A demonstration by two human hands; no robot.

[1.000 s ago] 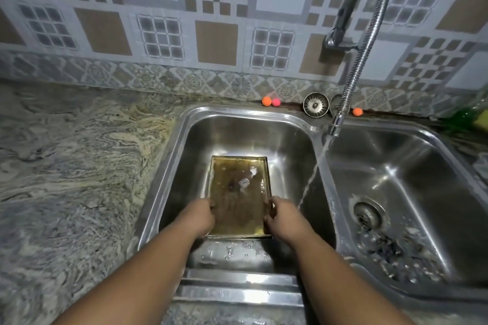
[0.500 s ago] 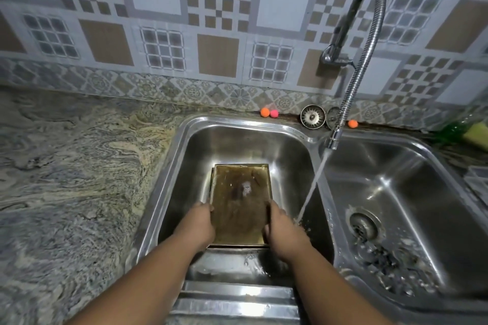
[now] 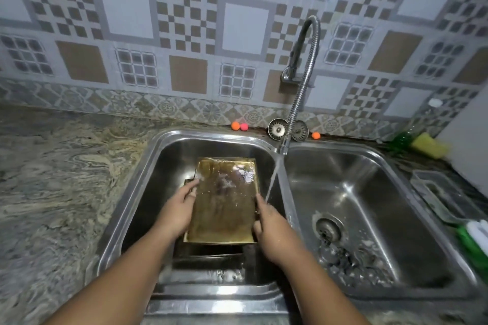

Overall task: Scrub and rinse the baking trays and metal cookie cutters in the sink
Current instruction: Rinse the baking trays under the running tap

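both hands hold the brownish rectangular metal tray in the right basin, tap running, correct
No: the head view shows the brownish rectangular metal tray, held by left hand and right hand, in the left steel basin. The chrome tap is running.

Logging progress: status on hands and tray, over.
Left hand and right hand grip baking tray over left basin. Water stream beside right hand. Nothing blocking.

left hand (image 3: pixel 175 215): bare | right hand (image 3: pixel 272 229): bare, seemingly wet | forearms (image 3: pixel 111 280): bare
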